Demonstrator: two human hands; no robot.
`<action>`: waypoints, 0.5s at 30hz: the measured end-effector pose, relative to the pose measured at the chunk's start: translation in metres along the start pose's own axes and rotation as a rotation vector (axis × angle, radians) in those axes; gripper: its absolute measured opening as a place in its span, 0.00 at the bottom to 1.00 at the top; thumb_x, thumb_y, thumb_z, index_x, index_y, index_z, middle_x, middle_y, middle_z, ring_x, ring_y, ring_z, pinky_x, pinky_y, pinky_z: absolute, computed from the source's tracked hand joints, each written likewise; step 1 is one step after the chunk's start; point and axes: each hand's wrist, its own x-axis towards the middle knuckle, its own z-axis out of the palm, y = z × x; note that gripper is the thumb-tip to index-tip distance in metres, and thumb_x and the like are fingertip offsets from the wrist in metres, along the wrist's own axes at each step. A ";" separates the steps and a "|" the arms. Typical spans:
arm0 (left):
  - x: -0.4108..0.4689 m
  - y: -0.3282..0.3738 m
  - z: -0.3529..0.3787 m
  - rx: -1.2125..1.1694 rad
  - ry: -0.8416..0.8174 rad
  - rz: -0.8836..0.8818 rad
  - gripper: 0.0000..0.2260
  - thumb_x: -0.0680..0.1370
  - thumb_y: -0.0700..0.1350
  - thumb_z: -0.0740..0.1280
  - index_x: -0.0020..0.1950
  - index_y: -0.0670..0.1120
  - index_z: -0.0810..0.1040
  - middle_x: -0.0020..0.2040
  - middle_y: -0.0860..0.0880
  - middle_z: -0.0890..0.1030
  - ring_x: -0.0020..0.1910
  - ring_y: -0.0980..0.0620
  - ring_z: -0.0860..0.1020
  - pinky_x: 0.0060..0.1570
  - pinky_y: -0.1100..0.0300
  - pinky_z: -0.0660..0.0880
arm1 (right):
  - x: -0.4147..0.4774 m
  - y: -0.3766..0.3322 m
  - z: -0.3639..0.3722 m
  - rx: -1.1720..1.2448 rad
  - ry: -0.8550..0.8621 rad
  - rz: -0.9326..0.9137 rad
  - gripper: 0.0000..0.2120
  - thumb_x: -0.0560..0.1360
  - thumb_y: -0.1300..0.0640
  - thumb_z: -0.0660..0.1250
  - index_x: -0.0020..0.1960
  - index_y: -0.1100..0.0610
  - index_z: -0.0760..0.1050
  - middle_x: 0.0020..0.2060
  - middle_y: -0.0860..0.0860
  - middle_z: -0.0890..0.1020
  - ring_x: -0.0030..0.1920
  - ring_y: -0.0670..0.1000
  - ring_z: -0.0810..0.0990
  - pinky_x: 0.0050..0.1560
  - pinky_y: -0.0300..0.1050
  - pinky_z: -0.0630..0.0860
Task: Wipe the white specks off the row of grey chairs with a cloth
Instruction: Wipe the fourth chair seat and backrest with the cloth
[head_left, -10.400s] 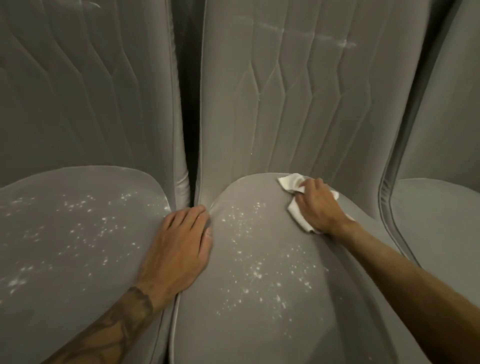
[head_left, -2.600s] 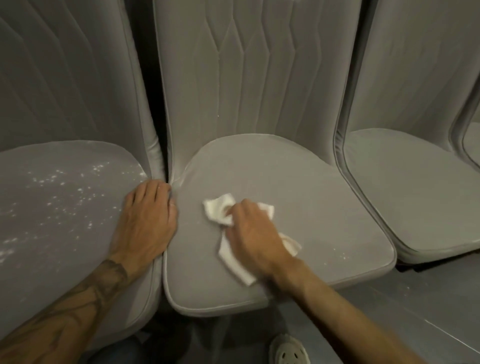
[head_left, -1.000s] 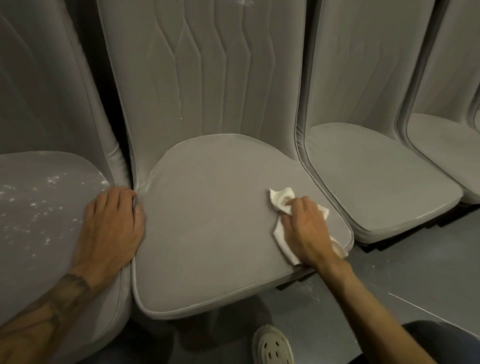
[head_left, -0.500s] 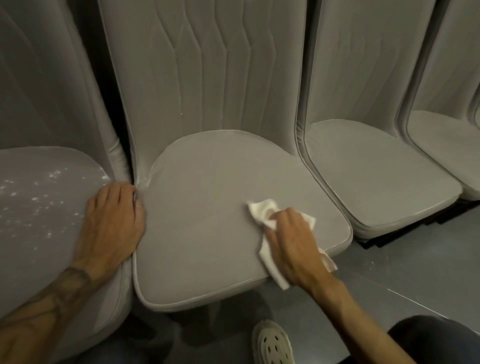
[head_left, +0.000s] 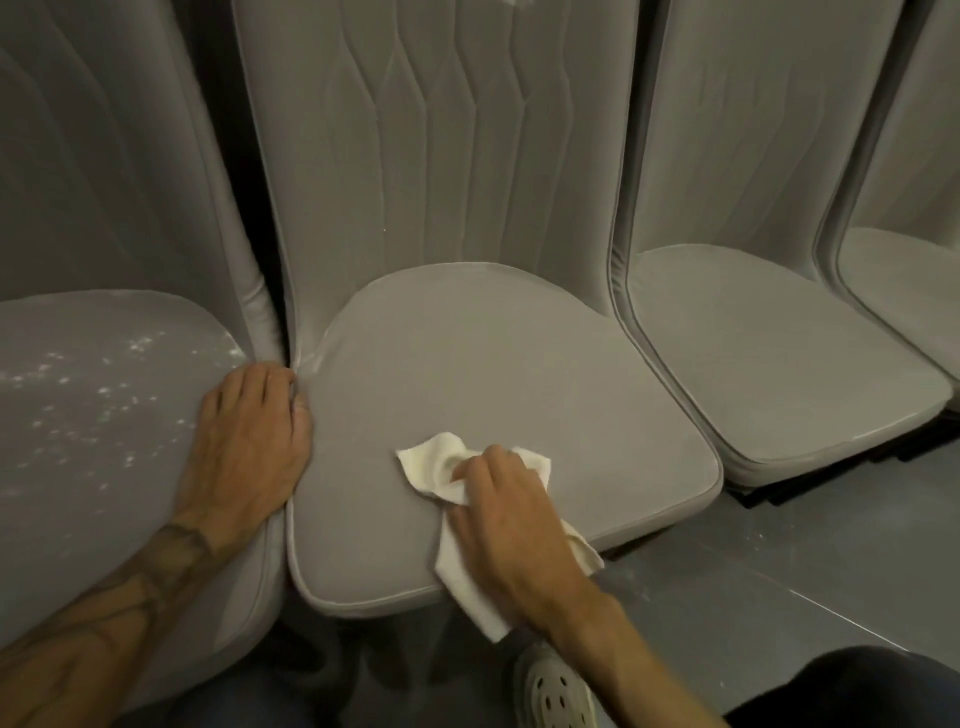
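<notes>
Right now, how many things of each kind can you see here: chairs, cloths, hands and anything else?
Grey chairs: 4, namely the speckled left chair, the middle chair, the right chair and the far-right chair
Cloths: 1, the white cloth
Hands: 2, the left hand and the right hand
Shoes: 1, the pale shoe
Total: 8

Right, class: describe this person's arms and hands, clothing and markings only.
No sleeves show on either forearm. The left forearm carries dark tattoo linework near the wrist; the right forearm shows none. Neither left hand nor right hand shows gloves, rings or watch.
</notes>
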 end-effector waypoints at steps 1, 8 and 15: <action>-0.001 0.000 0.001 -0.002 0.009 0.004 0.09 0.82 0.47 0.55 0.54 0.44 0.71 0.50 0.39 0.74 0.49 0.37 0.71 0.49 0.41 0.69 | 0.002 0.008 -0.006 -0.009 -0.021 -0.021 0.05 0.80 0.55 0.61 0.52 0.57 0.72 0.48 0.53 0.73 0.46 0.55 0.70 0.50 0.51 0.67; 0.000 0.001 0.003 -0.003 -0.002 0.003 0.07 0.83 0.46 0.55 0.52 0.46 0.70 0.49 0.41 0.74 0.48 0.39 0.72 0.49 0.42 0.69 | 0.004 0.030 -0.018 -0.134 0.126 0.239 0.03 0.77 0.62 0.66 0.48 0.58 0.71 0.45 0.56 0.73 0.44 0.59 0.72 0.47 0.57 0.71; 0.001 -0.001 0.002 0.023 -0.040 -0.012 0.07 0.83 0.46 0.55 0.52 0.47 0.71 0.49 0.43 0.74 0.50 0.41 0.72 0.51 0.45 0.69 | 0.026 -0.011 0.006 -0.024 -0.068 -0.101 0.08 0.81 0.55 0.62 0.54 0.61 0.73 0.49 0.57 0.74 0.49 0.59 0.72 0.53 0.56 0.69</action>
